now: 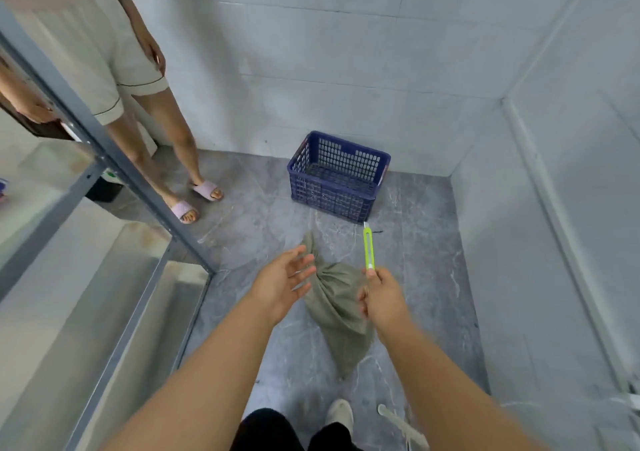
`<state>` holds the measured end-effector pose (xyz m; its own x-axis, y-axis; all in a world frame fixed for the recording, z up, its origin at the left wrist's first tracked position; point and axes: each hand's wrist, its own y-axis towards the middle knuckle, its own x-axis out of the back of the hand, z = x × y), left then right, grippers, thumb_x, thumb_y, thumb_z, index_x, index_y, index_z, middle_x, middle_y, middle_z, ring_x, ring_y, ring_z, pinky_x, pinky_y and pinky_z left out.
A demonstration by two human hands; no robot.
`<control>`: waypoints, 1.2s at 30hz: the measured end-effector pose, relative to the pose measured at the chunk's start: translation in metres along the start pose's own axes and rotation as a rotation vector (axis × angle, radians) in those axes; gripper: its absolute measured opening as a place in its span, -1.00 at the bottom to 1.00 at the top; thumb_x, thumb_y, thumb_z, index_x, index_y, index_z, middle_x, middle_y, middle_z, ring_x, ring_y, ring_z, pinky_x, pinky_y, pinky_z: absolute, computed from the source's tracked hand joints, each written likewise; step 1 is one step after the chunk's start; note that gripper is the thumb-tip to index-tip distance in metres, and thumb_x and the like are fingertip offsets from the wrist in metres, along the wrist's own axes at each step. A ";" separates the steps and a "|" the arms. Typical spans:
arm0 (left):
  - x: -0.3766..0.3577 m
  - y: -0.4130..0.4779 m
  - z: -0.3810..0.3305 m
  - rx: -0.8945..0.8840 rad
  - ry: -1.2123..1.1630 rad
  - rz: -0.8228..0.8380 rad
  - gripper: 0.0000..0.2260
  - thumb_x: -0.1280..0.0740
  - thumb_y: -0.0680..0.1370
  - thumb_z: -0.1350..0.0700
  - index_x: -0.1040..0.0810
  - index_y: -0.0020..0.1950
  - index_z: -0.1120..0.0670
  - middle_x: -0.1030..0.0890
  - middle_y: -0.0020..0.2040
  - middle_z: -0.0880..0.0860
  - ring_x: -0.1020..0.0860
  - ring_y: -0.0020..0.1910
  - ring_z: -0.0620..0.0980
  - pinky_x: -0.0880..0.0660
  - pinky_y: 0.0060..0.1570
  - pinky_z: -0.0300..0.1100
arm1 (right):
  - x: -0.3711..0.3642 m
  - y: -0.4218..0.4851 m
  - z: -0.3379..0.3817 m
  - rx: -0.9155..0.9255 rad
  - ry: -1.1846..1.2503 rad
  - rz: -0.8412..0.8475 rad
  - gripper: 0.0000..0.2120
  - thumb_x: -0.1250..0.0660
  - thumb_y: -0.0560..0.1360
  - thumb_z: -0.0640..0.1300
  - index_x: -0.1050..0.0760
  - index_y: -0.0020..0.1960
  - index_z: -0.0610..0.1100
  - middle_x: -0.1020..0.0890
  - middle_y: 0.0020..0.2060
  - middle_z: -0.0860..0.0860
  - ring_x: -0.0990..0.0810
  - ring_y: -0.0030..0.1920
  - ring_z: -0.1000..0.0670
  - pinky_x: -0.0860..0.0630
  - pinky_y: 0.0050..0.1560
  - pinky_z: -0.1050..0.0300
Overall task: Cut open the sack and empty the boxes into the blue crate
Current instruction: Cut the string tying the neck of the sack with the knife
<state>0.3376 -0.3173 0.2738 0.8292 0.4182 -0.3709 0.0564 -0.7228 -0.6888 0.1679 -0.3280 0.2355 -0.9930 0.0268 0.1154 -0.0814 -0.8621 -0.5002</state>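
Observation:
A grey-green sack (337, 308) lies on the grey floor, its tied neck pointing toward the far wall. My left hand (285, 282) hovers above the sack's neck, fingers spread, holding nothing. My right hand (379, 296) grips the back end of a lime-green utility knife (368, 248), whose short blade points away toward the crate. The blue crate (337, 177) with lattice walls stands on the floor beyond the sack, near the wall, and looks empty. No boxes are visible; the sack is closed.
A grey metal shelving rack (104, 160) with shiny shelves fills the left side. Another person in pale shorts and lilac slippers (188, 210) stands at the back left. White tiled walls close in behind and on the right. My shoe (339, 414) is at the bottom.

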 end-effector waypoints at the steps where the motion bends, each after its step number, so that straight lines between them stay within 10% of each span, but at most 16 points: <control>1: -0.002 0.006 -0.003 0.002 -0.009 -0.001 -0.75 -0.12 0.63 0.05 -0.47 0.25 0.04 -0.59 0.04 -0.02 -0.52 0.13 0.02 -0.35 0.24 -0.03 | 0.000 0.007 0.009 0.002 0.011 0.024 -0.82 -0.05 0.64 -0.13 -0.37 -0.08 -0.10 -0.48 -0.42 -0.08 -0.37 -0.62 0.08 -0.29 -0.64 0.30; 15: 0.014 0.129 -0.046 0.145 -0.061 -0.025 -0.83 -0.16 0.62 0.05 -0.54 0.05 -0.03 -0.58 0.04 -0.04 -0.54 0.01 -0.06 -0.36 0.18 -0.08 | -0.021 0.098 0.005 -0.086 -0.047 -0.104 -0.80 -0.06 0.63 -0.23 -0.40 -0.10 -0.14 -0.39 -0.40 -0.04 -0.32 -0.45 0.02 -0.34 -0.40 0.16; 24: 0.054 0.258 -0.025 0.097 0.157 -0.090 -0.81 -0.14 0.63 0.13 -0.53 0.02 -0.07 -0.56 -0.02 -0.05 -0.54 -0.06 -0.09 -0.41 -0.06 -0.19 | -0.079 0.191 -0.055 -0.170 0.051 -0.027 -0.53 -0.03 0.62 -0.29 -0.22 0.42 0.13 -0.48 0.05 -0.13 -0.46 -0.66 0.05 -0.54 -0.39 0.11; 36: 0.125 0.478 0.136 0.012 0.356 -0.181 -0.76 -0.17 0.61 0.23 -0.59 -0.07 0.00 -0.60 0.01 0.01 -0.50 0.08 0.01 -0.35 0.08 -0.09 | -0.126 0.374 -0.221 -0.200 0.405 -0.057 -0.78 -0.05 0.62 -0.19 -0.48 0.07 -0.11 -0.55 -0.15 -0.09 -0.62 -0.42 -0.04 -0.58 -0.27 0.09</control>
<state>0.3926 -0.5354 -0.1863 0.9476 0.3193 -0.0052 0.2143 -0.6480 -0.7309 0.2438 -0.5415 -0.1560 -0.9369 0.3014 -0.1771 -0.1127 -0.7401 -0.6630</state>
